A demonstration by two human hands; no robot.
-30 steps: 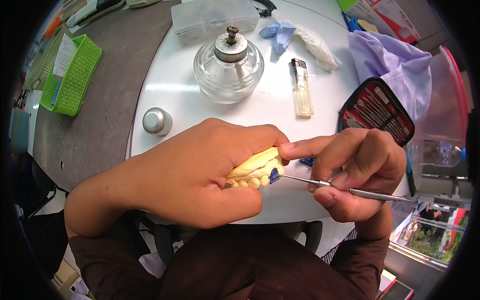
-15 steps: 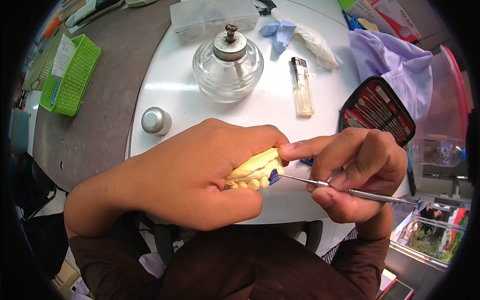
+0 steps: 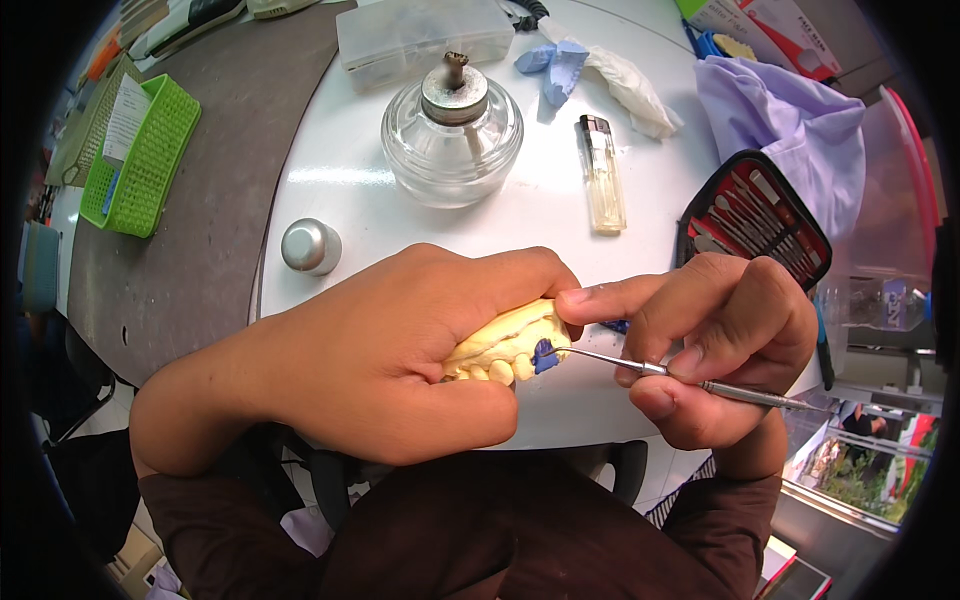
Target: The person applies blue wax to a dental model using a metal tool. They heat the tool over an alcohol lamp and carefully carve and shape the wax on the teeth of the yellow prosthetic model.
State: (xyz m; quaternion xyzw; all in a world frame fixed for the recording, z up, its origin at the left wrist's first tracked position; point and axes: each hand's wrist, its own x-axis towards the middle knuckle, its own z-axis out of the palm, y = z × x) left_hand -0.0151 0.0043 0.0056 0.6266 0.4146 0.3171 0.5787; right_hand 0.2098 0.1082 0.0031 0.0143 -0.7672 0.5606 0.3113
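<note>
My left hand (image 3: 400,350) is wrapped round a yellow dental cast (image 3: 505,335), whose row of teeth faces down toward me. Dark blue wax (image 3: 545,356) covers a tooth at the cast's right end. Between thumb and fingers, my right hand (image 3: 715,345) grips a thin metal wax carver (image 3: 690,384). The carver's bent tip touches the blue wax, or lies just in front of it. My right forefinger reaches to the cast's upper right edge. Part of another dark blue piece (image 3: 616,326) shows behind my right fingers. Much of the cast is hidden by my left hand.
Beyond my hands stands a glass spirit lamp (image 3: 452,140), unlit, with its metal cap (image 3: 311,247) to the left. A lighter (image 3: 602,175) and an instrument case (image 3: 755,220) lie to the right. Farther back are a clear plastic box (image 3: 420,45) and a purple cloth (image 3: 780,130).
The cast has shifted slightly left and tilted a little, so more of the blue wax shows. The carver's tip stays at the wax, and my right hand has barely moved.
</note>
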